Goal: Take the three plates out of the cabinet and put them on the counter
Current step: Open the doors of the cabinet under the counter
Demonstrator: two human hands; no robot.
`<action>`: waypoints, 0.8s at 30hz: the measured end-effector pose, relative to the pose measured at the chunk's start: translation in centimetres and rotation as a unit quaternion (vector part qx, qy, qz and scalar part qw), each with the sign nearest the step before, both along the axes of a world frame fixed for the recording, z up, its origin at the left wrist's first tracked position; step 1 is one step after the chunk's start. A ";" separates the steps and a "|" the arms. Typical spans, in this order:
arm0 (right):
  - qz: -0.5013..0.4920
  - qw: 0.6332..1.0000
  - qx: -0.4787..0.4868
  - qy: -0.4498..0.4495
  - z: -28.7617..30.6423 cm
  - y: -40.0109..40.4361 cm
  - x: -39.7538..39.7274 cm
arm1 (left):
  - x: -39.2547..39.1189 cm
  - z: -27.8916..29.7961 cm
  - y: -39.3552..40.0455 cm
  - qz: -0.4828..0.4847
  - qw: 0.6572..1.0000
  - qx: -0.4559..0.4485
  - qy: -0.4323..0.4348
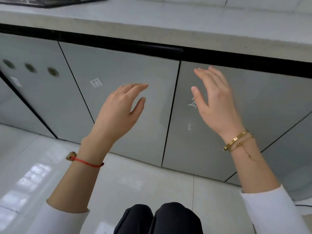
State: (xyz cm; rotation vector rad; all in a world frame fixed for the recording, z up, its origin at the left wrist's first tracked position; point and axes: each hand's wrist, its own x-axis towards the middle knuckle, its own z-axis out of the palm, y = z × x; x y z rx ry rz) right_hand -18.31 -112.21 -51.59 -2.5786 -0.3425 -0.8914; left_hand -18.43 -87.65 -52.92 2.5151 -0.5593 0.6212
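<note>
Reaching, both sets of fingers spread, grasping nothing. Left hand point(118, 112) fingers point(135, 86) hover before middle cabinet door point(128, 73); right hand point(214, 102) before right-hand door point(253, 98), neither touching. All doors closed; plates not visible, presumably behind them. Black handle strip point(162, 48) lies horizontal along middle door's top edge, above fingers, left hand judged nearer. Desk point(168, 17) above, bare where seen. Task not started.
</note>
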 end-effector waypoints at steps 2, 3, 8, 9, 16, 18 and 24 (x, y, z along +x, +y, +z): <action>-0.003 1.000 0.000 -0.018 -0.1 -0.3 0.3 | 0.7 -0.3 -0.5 -0.001 1.000 -0.007 -0.015; -0.005 1.000 0.000 -0.026 -0.1 -0.4 0.6 | 1.1 -0.3 -0.9 -0.001 1.000 -0.012 -0.022; -0.008 0.998 -0.009 -0.058 0.9 -0.2 1.8 | 4.0 0.9 -3.6 -0.015 0.998 -0.036 -0.052; -0.011 0.998 -0.013 -0.064 1.1 -0.1 2.1 | 4.6 1.2 -4.2 -0.017 0.997 -0.057 -0.049; -0.027 0.995 -0.051 -0.079 2.0 1.2 3.4 | 7.4 3.1 -7.5 -0.017 0.948 -0.314 0.056; -0.032 0.995 -0.054 -0.077 2.0 1.4 3.5 | 7.9 3.3 -7.8 -0.024 0.914 -0.390 0.114; -0.043 0.995 -0.060 -0.074 2.1 1.7 3.9 | 8.4 3.5 -8.1 -0.073 0.836 -0.519 0.160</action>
